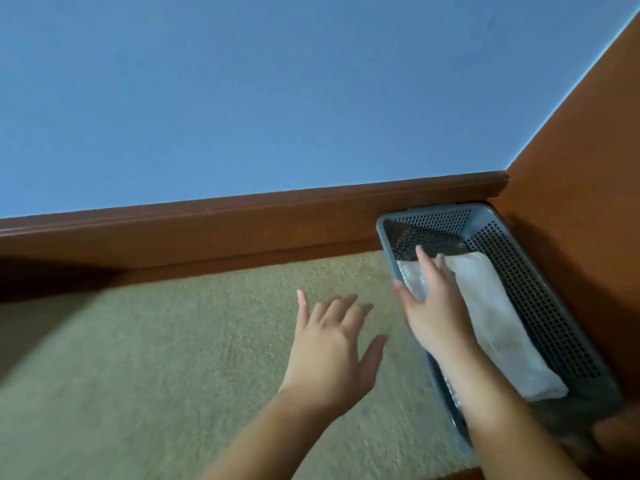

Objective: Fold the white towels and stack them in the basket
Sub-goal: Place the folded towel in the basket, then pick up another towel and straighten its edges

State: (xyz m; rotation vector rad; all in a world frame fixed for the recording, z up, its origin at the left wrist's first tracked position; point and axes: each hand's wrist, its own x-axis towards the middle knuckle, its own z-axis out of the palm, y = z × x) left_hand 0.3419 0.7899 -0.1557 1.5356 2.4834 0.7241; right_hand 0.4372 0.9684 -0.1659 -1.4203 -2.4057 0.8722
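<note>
The right hand [433, 306] lies flat, fingers straight, inside the basket [540, 292], touching the folded towel [498, 323] just to its right. The towel's long axis runs along the basket. The left hand [332, 351] hovers spread and empty over the carpet [173, 358], farther off.

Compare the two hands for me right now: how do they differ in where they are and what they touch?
The right hand reaches into the grey basket, fingers on the folded white towel; the left hand is outside the basket, above the beige carpet. The right hand's fingers lie closer together; the left hand's are spread. Both are open, palms down.
</note>
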